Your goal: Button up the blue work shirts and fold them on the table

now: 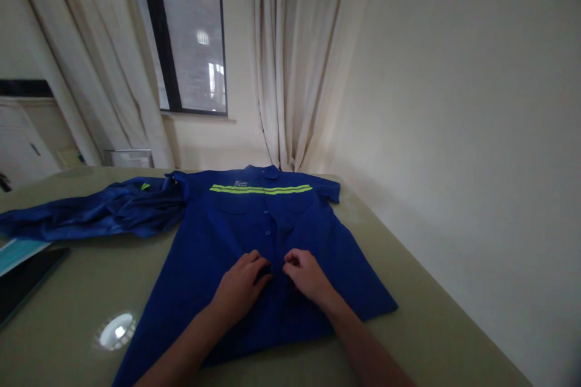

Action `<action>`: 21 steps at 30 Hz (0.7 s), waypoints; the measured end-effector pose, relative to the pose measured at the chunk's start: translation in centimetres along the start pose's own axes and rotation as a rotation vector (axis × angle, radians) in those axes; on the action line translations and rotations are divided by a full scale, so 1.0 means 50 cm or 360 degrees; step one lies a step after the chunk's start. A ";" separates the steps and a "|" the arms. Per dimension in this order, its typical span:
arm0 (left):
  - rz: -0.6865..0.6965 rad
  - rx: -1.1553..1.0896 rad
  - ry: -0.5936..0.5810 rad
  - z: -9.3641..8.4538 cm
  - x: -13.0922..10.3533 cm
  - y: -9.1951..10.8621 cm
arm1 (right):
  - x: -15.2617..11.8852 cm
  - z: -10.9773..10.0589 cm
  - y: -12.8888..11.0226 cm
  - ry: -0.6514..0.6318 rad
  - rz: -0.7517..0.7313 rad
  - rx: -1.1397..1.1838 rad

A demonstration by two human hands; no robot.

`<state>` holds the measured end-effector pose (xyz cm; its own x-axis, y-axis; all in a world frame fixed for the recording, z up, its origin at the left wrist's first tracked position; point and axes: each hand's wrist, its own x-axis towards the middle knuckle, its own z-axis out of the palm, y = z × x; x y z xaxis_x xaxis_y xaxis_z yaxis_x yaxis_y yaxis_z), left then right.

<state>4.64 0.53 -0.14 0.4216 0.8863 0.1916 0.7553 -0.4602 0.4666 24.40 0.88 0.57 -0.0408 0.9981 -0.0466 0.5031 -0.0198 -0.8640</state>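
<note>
A blue short-sleeved shirt point(227, 230) with two yellow-green chest stripes lies spread on the table, collar away from me, buttons down its middle. My left hand point(242, 287) is over the lower front, just left of the button line, fingers curled, with a gap between thumb and fingers. Just right of the line, my right hand point(306, 275) has its fingertips pinched together at the shirt's front. Whether cloth or a button is between those fingertips is too small to tell.
A crumpled dark blue garment point(109, 211) lies at the left, touching the shirt's sleeve. Nearer, at the left edge, are a black flat object point(27, 281) and a teal sheet point(20, 252). The greenish table point(436, 308) meets a wall on the right. Curtains and a window stand behind.
</note>
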 end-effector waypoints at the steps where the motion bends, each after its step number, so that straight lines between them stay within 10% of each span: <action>1: -0.0070 0.0013 -0.0034 0.000 0.004 0.003 | 0.004 -0.002 0.002 -0.0026 0.0067 0.0134; 13: -0.0288 -0.0190 -0.0095 -0.011 0.009 -0.005 | -0.004 -0.029 0.003 -0.0499 0.0160 0.0774; 21: -0.0180 -0.0819 0.0023 -0.007 -0.002 0.026 | -0.001 0.006 0.014 -0.0373 0.0156 0.0832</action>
<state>5.41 -0.13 0.75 0.3418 0.9313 0.1257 0.4501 -0.2797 0.8481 24.50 0.78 -0.20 -0.2355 0.9516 -0.1973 0.0234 -0.1974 -0.9800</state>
